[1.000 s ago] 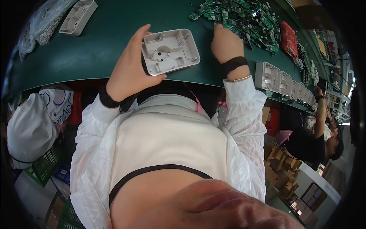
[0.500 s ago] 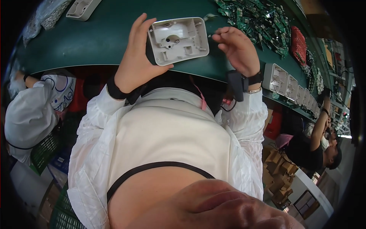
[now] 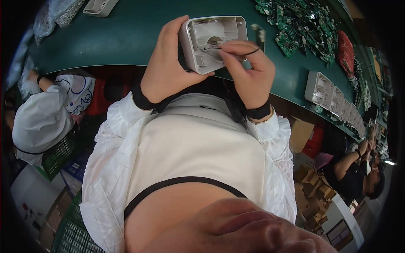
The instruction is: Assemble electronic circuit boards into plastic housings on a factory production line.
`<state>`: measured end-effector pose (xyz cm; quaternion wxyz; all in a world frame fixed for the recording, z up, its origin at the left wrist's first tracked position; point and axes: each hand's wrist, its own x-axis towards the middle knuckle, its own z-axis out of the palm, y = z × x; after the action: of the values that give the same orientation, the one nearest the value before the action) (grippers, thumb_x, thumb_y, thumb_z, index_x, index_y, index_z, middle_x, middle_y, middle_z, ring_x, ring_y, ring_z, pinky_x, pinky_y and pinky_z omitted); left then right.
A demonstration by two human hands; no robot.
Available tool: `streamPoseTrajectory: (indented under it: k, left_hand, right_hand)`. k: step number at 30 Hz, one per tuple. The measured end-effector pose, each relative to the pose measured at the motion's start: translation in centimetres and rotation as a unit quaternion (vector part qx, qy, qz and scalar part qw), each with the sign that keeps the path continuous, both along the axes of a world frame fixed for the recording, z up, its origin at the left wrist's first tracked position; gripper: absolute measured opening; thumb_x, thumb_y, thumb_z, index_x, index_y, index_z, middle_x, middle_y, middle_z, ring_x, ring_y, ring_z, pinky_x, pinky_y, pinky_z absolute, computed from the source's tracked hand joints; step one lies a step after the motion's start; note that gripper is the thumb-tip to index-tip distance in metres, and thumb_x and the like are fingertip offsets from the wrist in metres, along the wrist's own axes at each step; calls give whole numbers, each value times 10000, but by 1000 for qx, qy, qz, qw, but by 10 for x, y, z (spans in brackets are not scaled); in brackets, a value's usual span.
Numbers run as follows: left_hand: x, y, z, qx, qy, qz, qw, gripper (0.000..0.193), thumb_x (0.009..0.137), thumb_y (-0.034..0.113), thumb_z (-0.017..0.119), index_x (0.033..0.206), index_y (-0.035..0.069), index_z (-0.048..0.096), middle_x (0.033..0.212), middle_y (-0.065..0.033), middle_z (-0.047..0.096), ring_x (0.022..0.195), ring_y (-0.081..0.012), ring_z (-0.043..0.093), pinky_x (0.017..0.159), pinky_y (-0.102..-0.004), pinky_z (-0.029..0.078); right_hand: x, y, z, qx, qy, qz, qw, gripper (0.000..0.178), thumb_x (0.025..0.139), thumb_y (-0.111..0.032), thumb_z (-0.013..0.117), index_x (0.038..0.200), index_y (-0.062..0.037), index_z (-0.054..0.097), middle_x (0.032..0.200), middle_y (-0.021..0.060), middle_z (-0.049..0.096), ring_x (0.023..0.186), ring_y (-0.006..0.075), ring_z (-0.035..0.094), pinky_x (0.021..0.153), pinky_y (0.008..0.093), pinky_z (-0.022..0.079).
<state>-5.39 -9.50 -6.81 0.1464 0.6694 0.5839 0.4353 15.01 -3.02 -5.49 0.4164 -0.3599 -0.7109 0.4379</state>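
Observation:
My left hand (image 3: 171, 69) grips a white plastic housing (image 3: 190, 50) by its left side, the thumb along the near edge. The housing is an open-topped box, tilted, with moulded ribs, posts and a round recess inside. My right hand (image 3: 251, 69) is over the housing's right part, thumb and fingers pinched on a thin dark cable (image 3: 253, 52). One end of the cable points into the housing near the recess; the other curves out past the fingers toward a small green circuit board (image 3: 259, 35), blurred by motion. The exact point of the pinch is partly hidden.
A heap of green circuit boards (image 3: 306, 27) covers the far right of the green table (image 3: 122, 42), beside a red bag (image 3: 346, 52). Several white housings (image 3: 321, 89) line the right edge. Another housing (image 3: 100, 6) lies far left near clear bags (image 3: 63, 12). Co-workers sit on both sides.
My right hand has moved left from beside the housing to over its inside, and the dark cable and blurred board now show. The housing has shifted right and tilted in my left hand.

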Motion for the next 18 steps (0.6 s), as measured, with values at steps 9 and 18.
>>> streamPoseTrajectory:
  k: [9,18]
  left_hand:
    - [6,3,10,30,22,-1,999,1142,644,195,997,1565,55,336,1470,-208,444,1325,-404,523,1062,-448,516]
    - [12,5,8,37,-4,-10,999,1123,655,131,965,1572,60,322,1481,-215,422,1324,-417,519,1049,-453,524]
  right_hand:
    - [1,12,-1,283,-95,20,954,238,809,66,774,1021,-43,772,1049,105,783,895,281,742,777,360,575]
    - [-5,11,-3,236,-81,46,967,242,792,46,781,1014,-47,757,968,81,776,908,291,714,800,378,561]
